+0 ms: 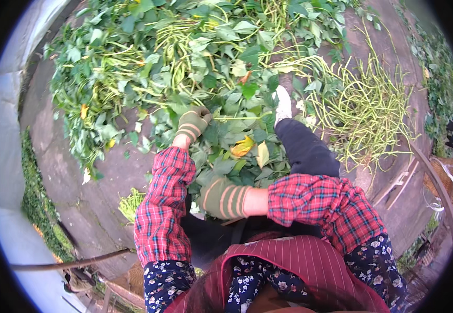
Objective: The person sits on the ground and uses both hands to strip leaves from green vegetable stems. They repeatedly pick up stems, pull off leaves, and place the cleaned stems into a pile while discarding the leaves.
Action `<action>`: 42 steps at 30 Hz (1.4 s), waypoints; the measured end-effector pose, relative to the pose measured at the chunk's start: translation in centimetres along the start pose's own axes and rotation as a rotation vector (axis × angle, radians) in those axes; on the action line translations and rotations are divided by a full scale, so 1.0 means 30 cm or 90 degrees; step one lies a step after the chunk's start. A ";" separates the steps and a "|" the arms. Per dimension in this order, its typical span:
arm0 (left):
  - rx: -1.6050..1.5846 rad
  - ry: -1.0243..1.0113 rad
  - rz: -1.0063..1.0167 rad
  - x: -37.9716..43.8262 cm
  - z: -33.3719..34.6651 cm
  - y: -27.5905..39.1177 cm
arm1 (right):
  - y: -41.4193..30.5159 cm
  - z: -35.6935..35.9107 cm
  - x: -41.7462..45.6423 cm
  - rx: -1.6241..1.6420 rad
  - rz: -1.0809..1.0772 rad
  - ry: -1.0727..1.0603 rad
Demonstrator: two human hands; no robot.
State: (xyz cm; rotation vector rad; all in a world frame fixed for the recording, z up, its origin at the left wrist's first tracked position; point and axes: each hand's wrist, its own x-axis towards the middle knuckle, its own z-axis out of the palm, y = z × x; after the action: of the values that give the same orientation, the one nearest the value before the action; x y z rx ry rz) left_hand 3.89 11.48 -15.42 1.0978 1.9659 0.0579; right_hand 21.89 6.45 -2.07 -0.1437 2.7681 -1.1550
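My left hand [194, 123], in an olive glove with orange stripes, has its fingers curled on a pale green leaf stalk [236, 117] that extends to the right over the foliage. Closer to my body, my right hand [223, 197] wears a matching striped glove and points left. Its fingers are hidden beneath the glove's back and the leaves, so I cannot tell what it touches. Between and beyond my hands lie green leaves [226, 166] with long stems, among them a yellow leaf [242, 146] and a pale yellow leaf [262, 154].
A broad heap of leafy vines [179, 54] spreads across the concrete ground [70, 172]. Bare green stems [367, 105] are piled at right, and a small green bunch [132, 204] lies left of my sleeve. My white shoe [283, 102] touches the leaves. Curved wooden poles [437, 184] and a wicker basket [443, 176] are at right.
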 end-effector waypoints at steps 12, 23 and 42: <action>-0.163 0.412 0.034 -0.546 -0.133 -0.030 | 0.030 -0.029 0.068 -0.065 0.118 -0.158; -0.815 0.346 0.032 -0.613 -0.212 -0.044 | 0.086 -0.148 0.234 0.867 0.339 0.463; -1.022 0.292 0.087 -0.668 -0.270 -0.114 | 0.051 -0.147 0.311 0.496 0.188 0.290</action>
State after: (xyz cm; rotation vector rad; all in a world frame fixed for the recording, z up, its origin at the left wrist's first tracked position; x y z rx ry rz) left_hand 0.81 -2.13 1.42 0.0788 1.4208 1.7199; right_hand 11.92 9.29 -0.93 0.6531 2.2847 -2.2563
